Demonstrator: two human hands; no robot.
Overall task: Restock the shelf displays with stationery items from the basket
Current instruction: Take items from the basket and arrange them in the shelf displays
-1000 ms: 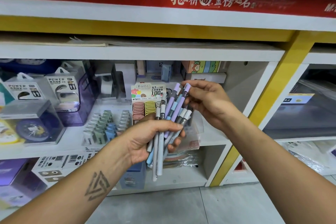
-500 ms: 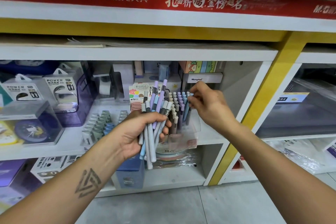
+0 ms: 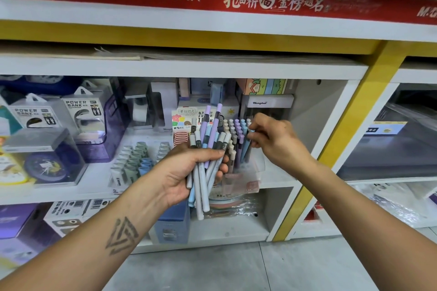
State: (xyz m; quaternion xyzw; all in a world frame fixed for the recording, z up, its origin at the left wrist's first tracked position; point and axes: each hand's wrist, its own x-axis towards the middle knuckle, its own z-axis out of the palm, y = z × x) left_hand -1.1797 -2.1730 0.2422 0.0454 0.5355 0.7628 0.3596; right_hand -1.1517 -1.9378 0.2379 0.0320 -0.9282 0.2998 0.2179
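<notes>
**A:** What is nearest, and how does it lie?

**B:** The left hand (image 3: pixel 189 172), forearm coming up from the lower left, is curled round a bundle of pens (image 3: pixel 205 163). The pens stand nearly upright, tilted a little to the right. Their capped ends, lilac, pale blue and grey, fan out above the fingers; their plain ends hang below the palm. The thumb crosses the front of the bundle and the fingers wrap it from behind.

**A:** And the right hand?

**B:** The right hand (image 3: pixel 274 137) sits just to the right of the bundle and a little farther in. Its fingertips are drawn together in a pinch on a blue pen (image 3: pixel 247 146). That pen leans, upper end to the right at the fingertips, lower end down to the left among the others in the display.

**A:** What display is that?

**B:** A clear pen holder (image 3: pixel 246 172), directly behind the left hand and below the right hand's fingers. It is packed with upright pens, their round caps in rows of beige, lilac and blue. It stands at the front of the white shelf (image 3: pixel 279 179).

**A:** What lies beyond?

**B:** Left of the left hand, a tray of small grey and blue items (image 3: pixel 134 160); farther left, power bank boxes (image 3: pixel 82 113). Behind the bundle stands a printed card (image 3: pixel 184 118). Above the right hand, a box marked Henghua (image 3: pixel 269 103).
</notes>
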